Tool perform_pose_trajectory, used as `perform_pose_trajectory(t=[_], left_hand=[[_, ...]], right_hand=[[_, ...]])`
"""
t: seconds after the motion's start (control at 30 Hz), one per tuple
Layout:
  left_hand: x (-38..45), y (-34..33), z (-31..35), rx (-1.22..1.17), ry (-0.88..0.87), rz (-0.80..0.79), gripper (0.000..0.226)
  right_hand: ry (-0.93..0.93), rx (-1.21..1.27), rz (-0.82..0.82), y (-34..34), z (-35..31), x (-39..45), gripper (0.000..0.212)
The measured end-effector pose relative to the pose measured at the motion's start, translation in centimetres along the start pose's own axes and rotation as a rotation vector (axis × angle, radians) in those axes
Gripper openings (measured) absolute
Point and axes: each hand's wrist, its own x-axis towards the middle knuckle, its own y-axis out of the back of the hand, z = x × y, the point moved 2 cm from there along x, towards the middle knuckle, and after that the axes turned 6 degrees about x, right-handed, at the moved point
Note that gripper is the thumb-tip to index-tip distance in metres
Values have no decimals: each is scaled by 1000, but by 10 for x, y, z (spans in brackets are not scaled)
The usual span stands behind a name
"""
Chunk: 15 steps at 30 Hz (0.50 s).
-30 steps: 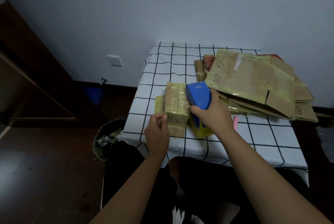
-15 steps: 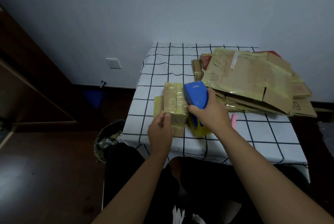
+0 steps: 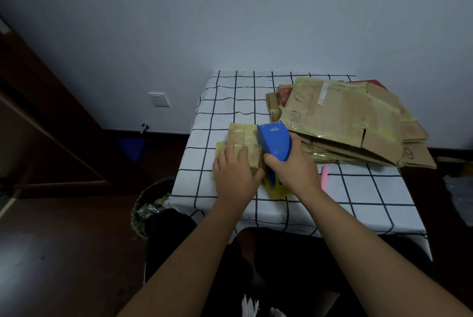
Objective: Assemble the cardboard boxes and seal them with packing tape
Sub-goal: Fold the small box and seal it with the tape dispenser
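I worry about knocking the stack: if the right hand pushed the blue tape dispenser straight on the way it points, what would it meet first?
Probably the pile of flattened cardboard: the right hand aims the blue tape dispenser up-table, its tip close to the pile's near edge. Depth is unclear.

left hand [image 3: 234, 173] lies flat on small taped cardboard box [image 3: 243, 142] | right hand [image 3: 291, 165] grips blue tape dispenser [image 3: 275, 141] against the box's right side | flattened cardboard stack [image 3: 350, 122] at far right of checked tablecloth [image 3: 230, 101] | pink item [image 3: 324, 178] beside right wrist | bin [image 3: 151, 204] below table's left edge
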Motion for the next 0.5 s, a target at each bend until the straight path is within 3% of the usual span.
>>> perform_pose_trajectory(t=[0.27, 0.4, 0.5], left_hand=[[16, 30, -24, -72, -23, -95, 53], [25, 40, -49, -12, -199, -194, 55], [30, 33, -69, 131, -331, -181, 47]], right_hand=[[-30, 101, 87, 13, 14, -11, 68], [-47, 162, 104, 20, 23, -13, 68], [-39, 164, 94, 20, 24, -13, 69]])
